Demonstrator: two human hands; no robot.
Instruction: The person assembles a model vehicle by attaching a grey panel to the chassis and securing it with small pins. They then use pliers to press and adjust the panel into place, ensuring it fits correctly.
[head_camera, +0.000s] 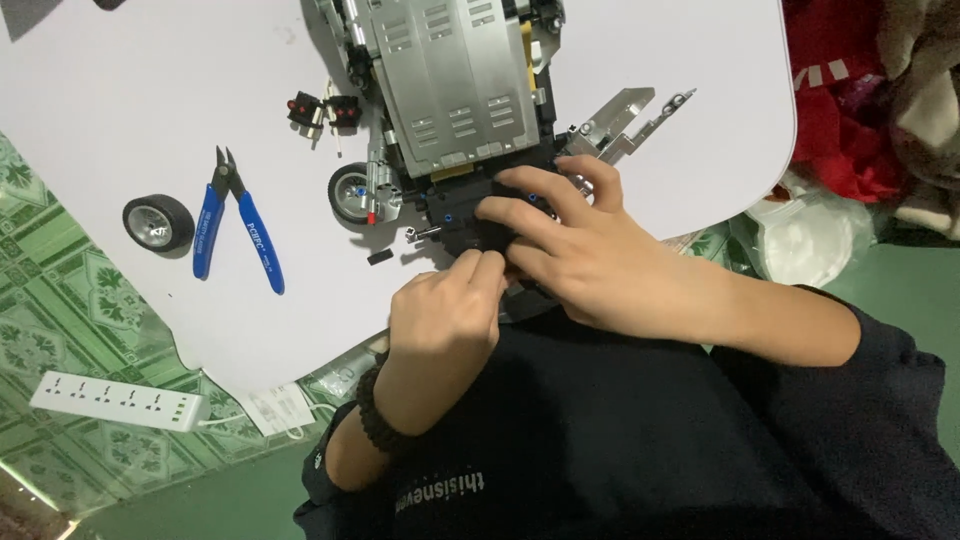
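Observation:
A silver and black brick-built model car (455, 90) lies on the white table (150, 110). Its black near end is under both hands. My right hand (570, 240) rests over that black end, fingers spread and pressing on it. My left hand (445, 315) is curled beside it, thumb and fingertips pinched against the same black section. One fitted wheel (350, 193) shows on the car's left side. What sits between the fingers is hidden.
Blue-handled side cutters (235, 220) and a loose wheel (158, 221) lie left of the car. Small black and red parts (322, 110) sit farther back. A grey panel piece (625, 120) lies to the right. A white power strip (115, 400) rests on the green patterned floor.

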